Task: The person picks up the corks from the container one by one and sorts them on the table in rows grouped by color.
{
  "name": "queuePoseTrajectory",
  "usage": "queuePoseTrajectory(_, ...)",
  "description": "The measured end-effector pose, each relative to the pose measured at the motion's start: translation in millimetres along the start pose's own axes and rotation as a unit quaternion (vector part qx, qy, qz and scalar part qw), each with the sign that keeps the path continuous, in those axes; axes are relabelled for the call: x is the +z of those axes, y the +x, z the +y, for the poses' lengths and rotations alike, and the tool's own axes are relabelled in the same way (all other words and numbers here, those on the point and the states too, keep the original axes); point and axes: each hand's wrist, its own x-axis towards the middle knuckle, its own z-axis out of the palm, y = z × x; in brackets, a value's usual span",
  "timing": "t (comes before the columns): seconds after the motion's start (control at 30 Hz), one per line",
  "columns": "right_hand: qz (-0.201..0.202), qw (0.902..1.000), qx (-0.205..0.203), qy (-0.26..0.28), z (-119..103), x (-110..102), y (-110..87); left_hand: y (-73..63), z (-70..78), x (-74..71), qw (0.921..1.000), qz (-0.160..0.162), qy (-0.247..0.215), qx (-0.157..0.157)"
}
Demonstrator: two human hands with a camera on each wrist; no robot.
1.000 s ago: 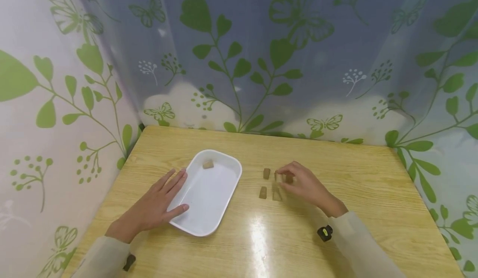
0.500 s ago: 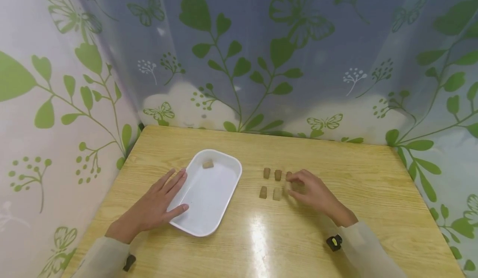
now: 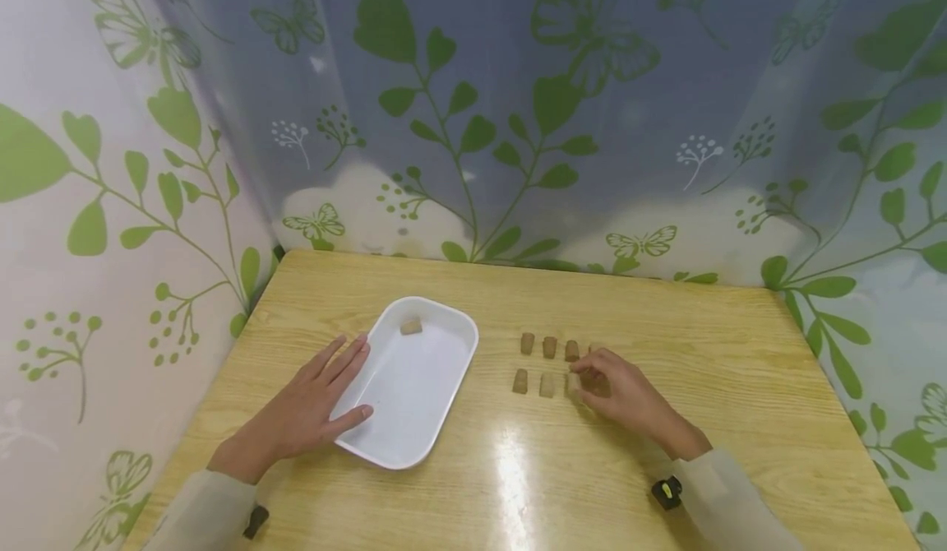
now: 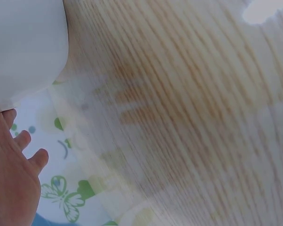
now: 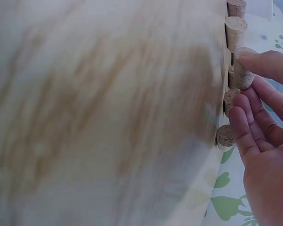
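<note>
My right hand (image 3: 625, 395) pinches a cork stopper (image 5: 244, 77) between thumb and fingers, at the right end of the nearer row. Whether this cork touches the table cannot be told. To its left in that row stand a pale cork (image 3: 547, 385) and a browner one (image 3: 521, 381). Behind them, a second row has corks at left (image 3: 528, 343), middle (image 3: 550, 347) and right (image 3: 572, 350), plus another partly hidden by the fingers. My left hand (image 3: 307, 407) rests with fingers spread on the left rim of a white tray (image 3: 403, 419). One cork (image 3: 410, 326) lies inside the tray's far end.
The wooden table (image 3: 666, 321) carries everything, with bare wood around the tray and corks. A patterned curtain (image 3: 473, 123) hangs along its back edge and sides. Black wrist cameras sit at the left (image 3: 256, 521) and right (image 3: 667, 492) cuffs.
The right hand has moved right along the back row, then toward the near row, where it now pinches a cork. The left hand and the tray have stayed in place.
</note>
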Motion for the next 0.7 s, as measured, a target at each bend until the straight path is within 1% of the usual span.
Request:
queuePoseTrajectory(0.23,-0.003,1.0000,-0.004,-0.001,5,4,-1.4,-0.3,-0.5,0.4,1.0000,-0.002,-0.005,-0.002)
queuePoseTrajectory(0.47,-0.012,0.9998,0.013,0.013,7,9,-2.3,-0.2,-0.7,0.4,0.9999,0.008,0.008,0.010)
queuePoseTrajectory(0.7,-0.013,0.9998,0.009,0.010,7,11,-2.4,-0.4,0.5,-0.6,1.0000,0.001,0.005,0.004)
